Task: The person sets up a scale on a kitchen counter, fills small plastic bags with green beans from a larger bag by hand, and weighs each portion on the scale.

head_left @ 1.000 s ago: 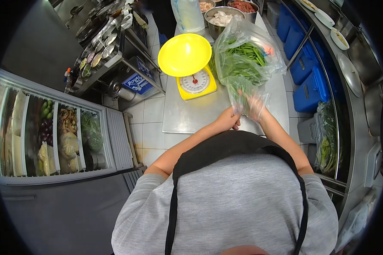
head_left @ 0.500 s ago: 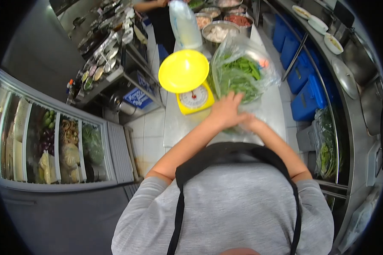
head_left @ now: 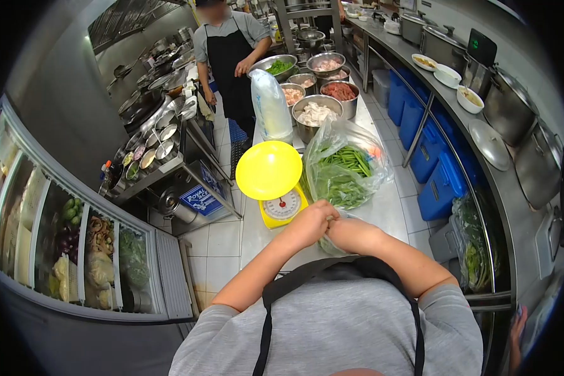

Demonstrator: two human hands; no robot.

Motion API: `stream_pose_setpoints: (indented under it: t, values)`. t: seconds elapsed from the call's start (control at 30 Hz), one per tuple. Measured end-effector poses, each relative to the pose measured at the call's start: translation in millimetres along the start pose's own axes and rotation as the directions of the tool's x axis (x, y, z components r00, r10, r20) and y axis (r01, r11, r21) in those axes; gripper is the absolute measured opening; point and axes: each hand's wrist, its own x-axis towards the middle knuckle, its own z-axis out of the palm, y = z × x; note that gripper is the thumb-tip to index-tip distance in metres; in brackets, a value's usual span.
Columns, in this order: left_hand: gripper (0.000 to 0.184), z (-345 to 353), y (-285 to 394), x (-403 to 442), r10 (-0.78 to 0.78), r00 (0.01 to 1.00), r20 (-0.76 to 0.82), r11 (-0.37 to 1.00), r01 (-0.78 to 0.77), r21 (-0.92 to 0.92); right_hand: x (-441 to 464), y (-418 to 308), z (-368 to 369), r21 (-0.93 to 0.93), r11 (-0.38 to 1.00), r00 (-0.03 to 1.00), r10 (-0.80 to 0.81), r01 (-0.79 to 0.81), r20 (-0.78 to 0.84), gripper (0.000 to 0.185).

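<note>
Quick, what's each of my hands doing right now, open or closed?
Left hand: closed, fingers bunched at a clear plastic bag.
Right hand: closed, curled beside the left at that same bag.

Dial scale (head_left: 283, 210): one
Bag of greens (head_left: 346, 170) by scale: one
Food-filled metal bowls (head_left: 318, 118): at least seven, far ones overlapping
Co-worker (head_left: 227, 50) beside bowls: one
Blue sign (head_left: 202, 192): one
Wearer's hands (head_left: 356, 234): two

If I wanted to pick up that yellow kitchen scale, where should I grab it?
Probably by both sides of the squarish base, coming from the near, dial side. The wide bowl flares out above it and might shift if pulled. Go carefully on the right, where the bag of greens crowds close.
</note>
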Motion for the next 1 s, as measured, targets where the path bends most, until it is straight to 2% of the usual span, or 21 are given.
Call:
stream_pose_setpoints:
  t: [0.03,0.1,0.17,0.23,0.27,0.3,0.37,0.4,0.47,0.5,0.6,0.63,0.7,0.77,0.83,0.87,0.9,0.97,1.0]
  values:
    - [0.029,-3,1,1,-0.010,1.000,0.026,0.999,0.011,-0.047,-2,3,-13,-0.013,1.000,1.000,-0.005,0.005,-0.001,0.020]
    - [0.032,-11,2,1,-0.023,0.999,0.042,0.996,0.026,-0.088,-5,15,-55,0.149,0.960,0.961,-0.211,0.239,-0.178,0.017]
    - [0.034,-15,2,0,-0.044,0.997,0.070,0.991,0.053,-0.121,-2,37,-86,0.297,0.923,0.860,-0.064,0.244,-0.507,0.012]
    - [0.035,-11,0,0,-0.048,0.998,0.047,0.989,0.054,-0.140,32,88,-85,0.216,0.971,0.874,0.188,-0.098,-0.449,0.017]
    - [0.036,-8,0,-2,-0.050,0.998,0.039,0.986,0.055,-0.159,54,113,-75,0.171,0.961,0.928,0.258,-0.218,-0.270,0.028]
    - [0.036,-5,0,-2,-0.047,0.998,0.037,0.987,0.053,-0.155,76,138,-60,0.101,0.940,0.938,0.335,-0.326,-0.093,0.041]
    - [0.037,0,0,0,-0.013,0.999,0.034,0.983,0.019,-0.180,120,189,4,-0.228,0.928,0.948,0.314,-0.295,0.053,0.064]
    - [0.033,-3,6,1,-0.019,0.999,0.040,0.984,0.026,-0.175,115,177,8,-0.231,0.926,0.948,0.314,-0.297,0.040,0.064]
    - [0.033,-5,10,0,-0.045,0.997,0.060,0.982,0.055,-0.183,102,144,5,-0.269,0.848,0.890,0.428,-0.456,-0.157,0.083]
    - [0.033,-4,10,0,-0.077,0.993,0.090,0.975,0.094,-0.202,99,142,-4,-0.269,0.847,0.889,0.428,-0.458,-0.165,0.083]
    - [0.033,-4,11,0,-0.084,0.989,0.121,0.974,0.107,-0.200,97,157,-11,-0.150,0.933,0.942,0.335,-0.327,0.030,0.079]
    - [0.033,-5,12,0,-0.093,0.986,0.138,0.974,0.119,-0.193,102,173,-12,-0.145,0.933,0.941,0.337,-0.330,0.028,0.079]
    - [0.035,-2,10,0,-0.056,0.991,0.122,0.978,0.078,-0.192,107,188,-24,0.087,0.953,0.943,0.270,-0.291,0.192,0.072]
    - [0.037,-2,10,0,-0.019,0.994,0.106,0.981,0.039,-0.188,108,180,-28,0.063,0.939,0.926,0.319,-0.337,0.201,0.078]
    - [0.036,-5,13,1,0.004,0.994,0.112,0.981,0.018,-0.195,110,163,-23,-0.265,0.855,0.888,0.387,-0.447,-0.248,0.092]
    - [0.036,-6,13,1,0.003,0.994,0.108,0.981,0.018,-0.193,101,140,-39,-0.286,0.844,0.891,0.430,-0.454,-0.146,0.103]
    - [0.036,-7,13,1,-0.006,0.994,0.112,0.981,0.027,-0.191,105,143,-34,-0.287,0.845,0.892,0.428,-0.451,-0.144,0.103]
    - [0.036,-7,14,1,-0.019,0.992,0.125,0.981,0.042,-0.189,119,152,-19,-0.358,0.874,0.944,0.311,-0.329,-0.110,0.105]
    - [0.036,-6,15,1,-0.011,0.993,0.114,0.981,0.033,-0.192,121,154,-25,-0.297,0.898,0.943,0.333,-0.324,-0.022,0.098]
